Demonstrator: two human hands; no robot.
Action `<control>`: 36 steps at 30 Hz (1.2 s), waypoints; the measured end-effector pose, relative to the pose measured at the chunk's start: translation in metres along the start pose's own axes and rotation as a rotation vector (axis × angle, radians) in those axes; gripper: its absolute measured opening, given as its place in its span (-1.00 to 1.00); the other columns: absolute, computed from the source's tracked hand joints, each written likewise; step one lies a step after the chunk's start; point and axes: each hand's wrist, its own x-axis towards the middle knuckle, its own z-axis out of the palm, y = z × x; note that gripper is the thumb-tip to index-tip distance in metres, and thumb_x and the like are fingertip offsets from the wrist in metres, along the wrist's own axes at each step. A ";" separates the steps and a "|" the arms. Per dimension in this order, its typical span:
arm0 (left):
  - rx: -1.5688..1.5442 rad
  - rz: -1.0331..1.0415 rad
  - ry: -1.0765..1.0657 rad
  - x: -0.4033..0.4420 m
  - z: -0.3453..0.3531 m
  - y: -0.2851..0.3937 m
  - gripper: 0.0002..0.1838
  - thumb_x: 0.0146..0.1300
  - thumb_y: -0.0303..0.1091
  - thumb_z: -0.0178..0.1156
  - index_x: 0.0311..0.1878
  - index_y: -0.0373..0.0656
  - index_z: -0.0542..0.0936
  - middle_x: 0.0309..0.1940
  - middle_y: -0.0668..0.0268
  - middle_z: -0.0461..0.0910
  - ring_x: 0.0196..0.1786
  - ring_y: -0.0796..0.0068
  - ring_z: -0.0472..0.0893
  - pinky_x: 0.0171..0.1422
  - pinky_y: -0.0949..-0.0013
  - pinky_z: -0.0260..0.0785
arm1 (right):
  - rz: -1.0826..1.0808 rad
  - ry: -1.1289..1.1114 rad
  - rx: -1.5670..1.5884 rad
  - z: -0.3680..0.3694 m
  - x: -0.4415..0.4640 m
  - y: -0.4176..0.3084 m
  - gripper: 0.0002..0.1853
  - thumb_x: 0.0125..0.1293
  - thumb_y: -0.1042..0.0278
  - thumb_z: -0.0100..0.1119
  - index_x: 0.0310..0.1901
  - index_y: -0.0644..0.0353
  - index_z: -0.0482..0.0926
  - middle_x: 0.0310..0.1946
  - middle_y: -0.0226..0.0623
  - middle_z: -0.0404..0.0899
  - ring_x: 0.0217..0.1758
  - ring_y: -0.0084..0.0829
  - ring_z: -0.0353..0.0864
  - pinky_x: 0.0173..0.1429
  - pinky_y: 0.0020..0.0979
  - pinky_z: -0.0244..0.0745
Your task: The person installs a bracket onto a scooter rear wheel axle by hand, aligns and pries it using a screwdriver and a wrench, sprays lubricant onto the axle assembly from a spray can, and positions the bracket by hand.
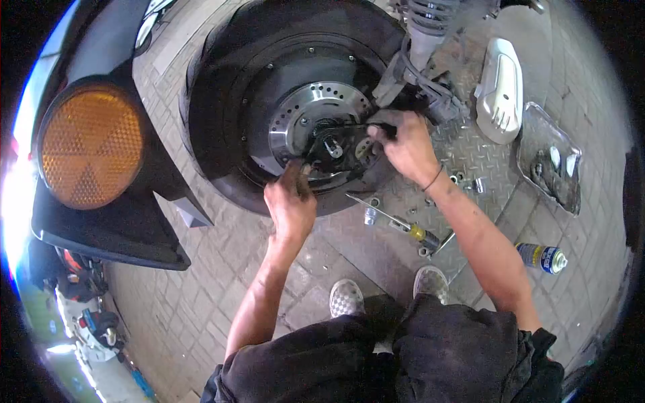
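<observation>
A wheel [225, 134] with a black tyre lies under both hands, a drilled brake disc [285, 121] at its middle. The axle end [332, 148] stands up from the hub. Pinched in my right hand [406, 148] is a slim dark tool [356, 126], its shaft reaching left across the disc above the axle. My left hand [292, 205] is at the disc's lower left edge with fingers drawn together; what they grip, if anything, is too dark to make out. Part of the hub is hidden by shadow and hands.
A yellow-handled screwdriver [423, 235], a socket [371, 213] and several small metal parts lie on the metal plate [480, 151]. Right are a white cover [500, 91], a tray [568, 188] and a spray can [541, 258]. A shock absorber [426, 40] stands above; an orange reflector [93, 142] juts in left.
</observation>
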 end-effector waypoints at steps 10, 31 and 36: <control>-0.014 -0.011 0.037 0.014 -0.009 0.007 -0.90 0.35 -0.46 0.20 -0.12 -0.20 0.65 -0.37 -0.14 0.63 -0.23 -0.25 0.64 -0.23 -0.05 0.44 | -0.089 -0.042 -0.032 0.010 -0.015 0.006 -0.79 0.34 0.28 0.27 -0.24 0.30 0.67 -0.38 0.13 0.65 -0.25 0.13 0.69 -0.10 -0.05 0.57; 0.017 -0.047 0.045 0.017 -0.006 0.007 -0.87 0.32 -0.40 0.27 -0.09 -0.13 0.66 -0.47 -0.11 0.62 -0.30 -0.20 0.66 -0.24 -0.08 0.43 | -0.086 0.064 -0.101 0.030 -0.025 0.007 -0.71 0.41 0.23 0.21 -0.04 0.29 0.68 -0.23 0.16 0.68 -0.12 0.21 0.66 0.00 0.00 0.57; 0.020 -0.025 0.066 -0.005 0.005 -0.001 -0.64 -0.07 -0.49 0.30 -0.10 -0.10 0.65 -0.44 0.08 0.69 -0.34 -0.06 0.70 -0.24 -0.02 0.51 | 0.148 -0.182 -0.031 0.000 -0.015 -0.015 -0.56 0.46 0.10 0.22 0.11 0.36 0.65 0.04 0.15 0.69 0.16 0.02 0.69 0.25 -0.13 0.52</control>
